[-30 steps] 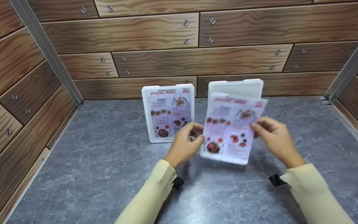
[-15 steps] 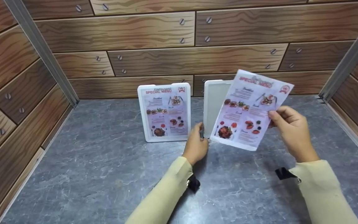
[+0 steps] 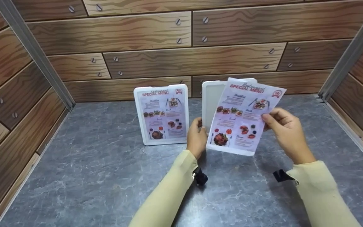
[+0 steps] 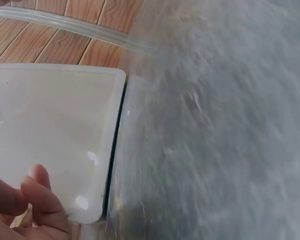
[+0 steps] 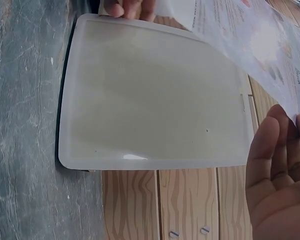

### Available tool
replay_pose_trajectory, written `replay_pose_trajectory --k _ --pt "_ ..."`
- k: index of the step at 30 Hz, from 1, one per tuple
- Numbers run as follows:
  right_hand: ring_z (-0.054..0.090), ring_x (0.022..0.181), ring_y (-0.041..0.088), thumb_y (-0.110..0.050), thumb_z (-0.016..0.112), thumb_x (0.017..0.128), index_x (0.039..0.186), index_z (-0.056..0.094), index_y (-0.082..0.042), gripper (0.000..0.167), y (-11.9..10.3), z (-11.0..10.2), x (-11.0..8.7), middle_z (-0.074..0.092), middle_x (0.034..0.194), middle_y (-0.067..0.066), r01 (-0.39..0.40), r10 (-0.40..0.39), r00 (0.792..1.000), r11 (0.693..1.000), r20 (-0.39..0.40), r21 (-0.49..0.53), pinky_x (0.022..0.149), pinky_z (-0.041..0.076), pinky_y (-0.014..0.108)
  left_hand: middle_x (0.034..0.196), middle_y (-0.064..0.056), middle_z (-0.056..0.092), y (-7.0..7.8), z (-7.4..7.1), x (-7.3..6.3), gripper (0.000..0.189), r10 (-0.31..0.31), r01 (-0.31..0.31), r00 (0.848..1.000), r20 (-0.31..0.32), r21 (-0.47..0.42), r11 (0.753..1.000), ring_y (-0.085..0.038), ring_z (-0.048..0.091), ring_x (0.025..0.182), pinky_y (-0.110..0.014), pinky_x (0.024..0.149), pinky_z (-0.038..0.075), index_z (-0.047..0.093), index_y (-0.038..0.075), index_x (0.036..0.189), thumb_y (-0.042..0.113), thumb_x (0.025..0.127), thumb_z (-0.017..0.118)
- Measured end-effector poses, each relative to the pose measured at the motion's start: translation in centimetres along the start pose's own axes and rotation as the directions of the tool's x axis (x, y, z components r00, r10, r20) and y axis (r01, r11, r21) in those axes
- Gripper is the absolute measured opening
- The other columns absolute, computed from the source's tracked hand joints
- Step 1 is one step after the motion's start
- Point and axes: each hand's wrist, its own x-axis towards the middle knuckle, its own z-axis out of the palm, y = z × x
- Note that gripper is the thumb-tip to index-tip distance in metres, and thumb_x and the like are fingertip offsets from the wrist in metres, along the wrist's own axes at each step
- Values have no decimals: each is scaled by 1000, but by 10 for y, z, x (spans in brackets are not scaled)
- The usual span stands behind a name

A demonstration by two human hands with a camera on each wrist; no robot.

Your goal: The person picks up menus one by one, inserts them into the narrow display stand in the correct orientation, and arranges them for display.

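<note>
1. Right of centre in the head view, the right hand [image 3: 284, 129] pinches the right edge of a printed menu sheet [image 3: 246, 117] between thumb and fingers.
2. The sheet tilts, its top leaning to the right of the frame, and covers much of the blank white stand [image 3: 211, 101] behind it.
3. The left hand [image 3: 197, 138], near the centre, is at that stand's left edge with its fingers bent; whether it grips the edge or only touches it, I cannot tell.
4. In the right wrist view, the blank stand's pale panel fills the middle, and the sheet crosses the upper right corner.
5. Just left of centre in the head view, a second white stand [image 3: 140, 116] holds a matching menu, upright.
6. Both stands are on the grey marbled counter [image 3: 99, 176]; a wood-patterned wall [image 3: 143, 30] spans the top of the frame.
7. Pale yellow sleeves [image 3: 165, 192] enter from the bottom.
</note>
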Motion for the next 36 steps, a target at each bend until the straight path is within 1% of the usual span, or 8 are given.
replay_pose_trajectory --k 6,17,24,26,28,31,33,36 --pt "70 71 14 -4 64 101 105 60 20 25 0 2 -1 75 88 6 1 -1 1000 1000 -4 21 68 58 25 116 -16 64 -1 1 0 33 -39 37 998 -39 -43 998 -11 55 71 -23 67 52 55 -2 136 -5 105 42" --pt "70 72 15 -6 64 102 106 60 19 27 -1 0 2 76 91 7 3 -3 1000 1000 11 11 69 59 26 94 -10 59 3 -7 -4 33 -106 107 994 16 -81 991 -14 56 65 -23 43 41 50 6 139 1 109 36" --pt "71 73 15 -7 64 102 106 60 19 27 2 0 2 75 90 5 -2 2 1000 1000 19 -6 69 59 26 95 -10 60 5 -9 -8 33 -117 120 992 41 -95 988 -15 58 66 -23 44 43 48 6 141 1 109 37" --pt "71 73 15 -7 64 102 106 60 20 27 3 0 2 75 89 5 -4 4 1000 1000 21 -6 69 59 26 104 -15 63 7 -11 -10 37 -76 76 995 65 4 997 -17 63 73 -27 54 51 46 3 145 1 108 40" --pt "71 72 14 -6 63 102 106 60 20 27 4 0 1 75 89 5 -2 2 1000 1000 24 -11 69 59 26 124 -23 62 9 -15 -13 45 -23 11 995 98 122 993 -24 69 96 -34 80 59 40 -1 151 0 106 43" --pt "71 72 14 -5 63 102 107 61 20 26 5 0 1 75 89 5 3 -2 1000 1000 30 -18 68 59 26 155 -27 42 13 -21 -18 60 28 -63 988 149 239 969 -30 64 118 -38 106 49 24 -4 160 -2 103 46" --pt "70 72 14 -5 63 102 107 61 19 25 5 1 1 75 89 5 5 -4 999 1000 32 -23 68 59 25 164 -22 31 17 -27 -22 67 2 -36 985 170 195 980 -31 62 121 -42 100 54 18 2 163 -3 103 46" --pt "70 72 14 -5 63 102 107 61 19 25 6 1 0 75 89 5 2 -1 999 1000 38 -26 68 59 25 157 -17 42 25 -37 -27 58 3 -18 986 165 88 996 -28 67 105 -38 81 59 31 6 160 0 105 48"
